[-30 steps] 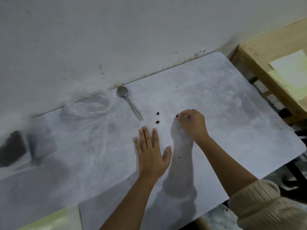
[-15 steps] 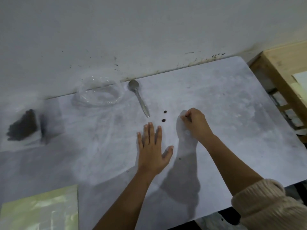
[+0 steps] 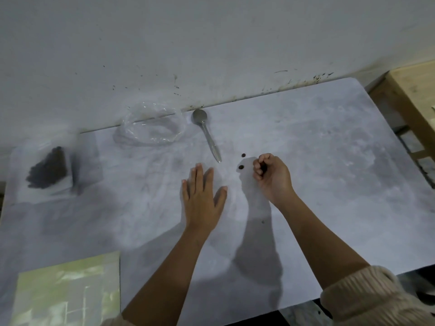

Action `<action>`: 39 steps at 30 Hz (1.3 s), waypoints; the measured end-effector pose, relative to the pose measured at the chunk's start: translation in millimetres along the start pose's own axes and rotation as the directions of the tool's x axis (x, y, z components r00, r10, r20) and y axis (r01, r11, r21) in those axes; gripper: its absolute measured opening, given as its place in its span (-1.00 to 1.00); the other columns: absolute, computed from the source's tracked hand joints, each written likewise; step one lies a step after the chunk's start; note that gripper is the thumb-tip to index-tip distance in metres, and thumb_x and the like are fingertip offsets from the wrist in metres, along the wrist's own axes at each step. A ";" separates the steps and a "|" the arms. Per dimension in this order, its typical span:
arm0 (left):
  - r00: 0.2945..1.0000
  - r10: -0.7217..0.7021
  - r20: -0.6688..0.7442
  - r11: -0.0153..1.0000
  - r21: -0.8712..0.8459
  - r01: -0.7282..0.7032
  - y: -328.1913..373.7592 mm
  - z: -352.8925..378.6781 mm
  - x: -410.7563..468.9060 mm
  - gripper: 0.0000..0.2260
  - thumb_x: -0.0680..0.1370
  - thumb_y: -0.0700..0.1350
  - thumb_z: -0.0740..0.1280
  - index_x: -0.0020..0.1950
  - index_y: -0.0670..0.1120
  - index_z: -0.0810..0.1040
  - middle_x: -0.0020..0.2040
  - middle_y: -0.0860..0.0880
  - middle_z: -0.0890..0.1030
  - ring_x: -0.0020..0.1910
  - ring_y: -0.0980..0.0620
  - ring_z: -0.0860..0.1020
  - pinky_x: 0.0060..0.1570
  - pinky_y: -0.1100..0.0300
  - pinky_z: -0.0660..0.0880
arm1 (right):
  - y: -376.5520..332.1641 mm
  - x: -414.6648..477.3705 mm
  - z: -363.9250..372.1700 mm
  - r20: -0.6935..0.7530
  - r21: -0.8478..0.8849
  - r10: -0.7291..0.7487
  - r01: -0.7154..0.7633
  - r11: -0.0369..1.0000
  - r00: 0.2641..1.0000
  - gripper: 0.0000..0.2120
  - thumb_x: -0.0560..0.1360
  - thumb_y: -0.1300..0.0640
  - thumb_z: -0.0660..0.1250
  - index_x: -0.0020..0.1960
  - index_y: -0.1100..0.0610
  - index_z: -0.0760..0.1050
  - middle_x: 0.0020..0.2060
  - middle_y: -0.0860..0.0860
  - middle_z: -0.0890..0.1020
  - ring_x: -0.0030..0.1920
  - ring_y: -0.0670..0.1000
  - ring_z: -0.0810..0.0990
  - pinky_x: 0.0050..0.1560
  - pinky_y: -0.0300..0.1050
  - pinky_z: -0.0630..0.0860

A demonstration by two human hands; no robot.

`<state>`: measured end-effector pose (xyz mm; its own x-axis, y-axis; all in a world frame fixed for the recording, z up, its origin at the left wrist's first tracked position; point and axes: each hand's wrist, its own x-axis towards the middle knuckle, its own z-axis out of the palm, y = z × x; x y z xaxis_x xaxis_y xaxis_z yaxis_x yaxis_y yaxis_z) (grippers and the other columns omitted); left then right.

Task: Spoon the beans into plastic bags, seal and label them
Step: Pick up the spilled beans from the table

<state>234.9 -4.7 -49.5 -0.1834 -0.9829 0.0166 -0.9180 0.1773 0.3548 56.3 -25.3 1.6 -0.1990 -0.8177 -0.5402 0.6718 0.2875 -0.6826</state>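
A person's two bare hands are over a grey marbled table (image 3: pixel 329 142) set against a white wall. The left hand (image 3: pixel 202 196) lies flat on the tabletop, fingers straight and slightly spread, holding nothing. The right hand (image 3: pixel 270 177) is curled into a loose fist just beside it, fingertips drawn together. It seems to pinch a small dark bean (image 3: pixel 263 169), though the dim view makes this uncertain. Two loose beans (image 3: pixel 240 167) lie on the table just left of the right hand's knuckles. A metal spoon (image 3: pixel 207 135) lies nearby, its bowl toward the wall. Beside the spoon is an open clear plastic bag (image 3: pixel 151 128). At the far left is a bag of dark beans (image 3: pixel 47 170). A pale green sheet (image 3: pixel 68 290) lies at the near left corner.
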 end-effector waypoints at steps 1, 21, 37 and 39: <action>1.000 -0.004 0.002 1.000 0.019 0.004 -2.1 -0.6 0.7 -0.45 0.57 0.19 -0.01 0.47 -0.08 0.26 0.52 -0.12 0.17 0.52 -0.08 0.07 0.46 -0.09 -0.03 | -0.3 0.7 0.5 0.016 0.022 -0.004 0.004 1.000 1.000 -0.73 0.47 0.34 -0.05 -0.31 0.19 0.34 -0.48 0.05 0.44 -0.46 -0.04 0.31 -0.50 -0.26 0.29; 0.998 -0.022 0.057 0.994 0.105 0.016 -2.6 -0.3 2.0 -0.45 0.59 0.19 0.00 0.51 -0.03 0.13 0.55 -0.07 0.08 0.54 -0.02 -0.03 0.48 -0.06 -0.08 | -13.6 35.1 5.7 0.054 -0.681 -0.221 0.197 0.705 0.974 -0.70 0.61 0.22 0.11 -0.22 0.14 0.53 -0.41 -0.12 0.47 -0.43 -0.20 0.37 -0.34 -0.33 0.29; 0.999 -0.016 0.039 0.995 0.096 0.012 -1.7 -0.3 1.4 -0.46 0.58 0.19 0.01 0.50 -0.04 0.18 0.54 -0.09 0.13 0.53 -0.05 0.04 0.47 -0.06 -0.06 | -0.2 44.0 5.3 0.214 -0.952 -0.377 0.278 0.124 0.901 -0.83 0.42 0.11 0.44 -0.07 0.20 0.59 -0.21 -0.01 0.45 -0.23 -0.09 0.42 -0.23 -0.57 0.31; 0.999 -0.016 0.035 0.995 0.097 0.012 -1.5 -0.7 1.3 -0.46 0.58 0.19 0.01 0.49 -0.04 0.19 0.53 -0.09 0.14 0.53 -0.05 0.05 0.47 -0.07 -0.04 | -0.9 47.4 5.4 0.208 -0.957 -0.364 0.265 0.115 0.908 -0.84 0.44 0.12 0.41 -0.06 0.19 0.58 -0.17 0.00 0.46 -0.19 -0.07 0.43 -0.23 -0.46 0.31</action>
<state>236.2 -6.3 -49.4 -0.1813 -0.9832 -0.0219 -0.9500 0.1694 0.2622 50.2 -67.0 -20.8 -0.2766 -0.9508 -0.1397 -0.6589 0.2934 -0.6927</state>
